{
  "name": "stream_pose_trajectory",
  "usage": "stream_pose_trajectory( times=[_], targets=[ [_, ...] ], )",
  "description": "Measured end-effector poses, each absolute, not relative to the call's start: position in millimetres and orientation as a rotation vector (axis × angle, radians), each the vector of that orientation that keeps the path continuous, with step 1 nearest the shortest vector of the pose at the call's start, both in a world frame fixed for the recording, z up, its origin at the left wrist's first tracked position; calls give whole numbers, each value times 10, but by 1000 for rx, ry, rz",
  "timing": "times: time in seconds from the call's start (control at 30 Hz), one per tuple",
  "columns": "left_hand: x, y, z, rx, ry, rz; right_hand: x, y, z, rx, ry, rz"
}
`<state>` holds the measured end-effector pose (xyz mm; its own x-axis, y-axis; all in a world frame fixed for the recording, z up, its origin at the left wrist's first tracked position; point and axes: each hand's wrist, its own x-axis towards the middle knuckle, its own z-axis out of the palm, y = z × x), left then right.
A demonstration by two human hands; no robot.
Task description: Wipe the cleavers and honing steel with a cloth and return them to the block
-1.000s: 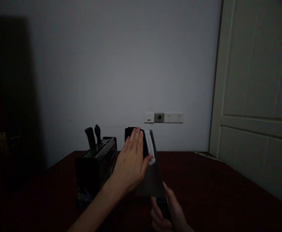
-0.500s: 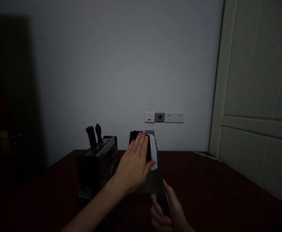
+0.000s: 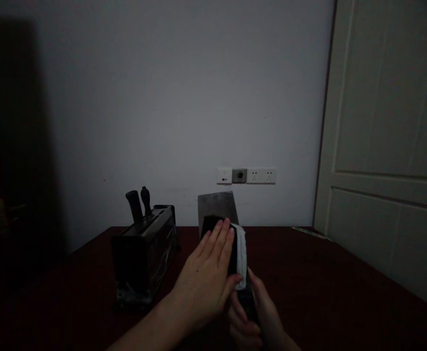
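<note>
We note cloth now lower on cleaver, nr handle, so upper blade bare. L hand flat on cloth, fingers nearly tog.; R hand clamped on handle. Cleaver up over tabletop, R of knife block.

In the lower middle of the frame, the left hand and the black-and-white cloth have slid down the knife, closer to the right hand. The blade's top now shows bare above the cloth; its bottom has become covered.
</note>
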<state>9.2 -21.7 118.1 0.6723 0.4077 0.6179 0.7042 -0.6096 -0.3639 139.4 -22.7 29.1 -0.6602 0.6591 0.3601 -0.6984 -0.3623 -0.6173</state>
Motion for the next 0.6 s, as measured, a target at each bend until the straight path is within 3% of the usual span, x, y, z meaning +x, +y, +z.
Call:
stream_pose_trajectory(
  times=[0.3,0.6],
  targets=[
    [35,122,1694,-2167,-992,-832,1258,-270,295,128,-1001,2095],
    [361,-196,1205,-2332,-806,-653,1563,-312,465,-2,-843,2088]
  ],
)
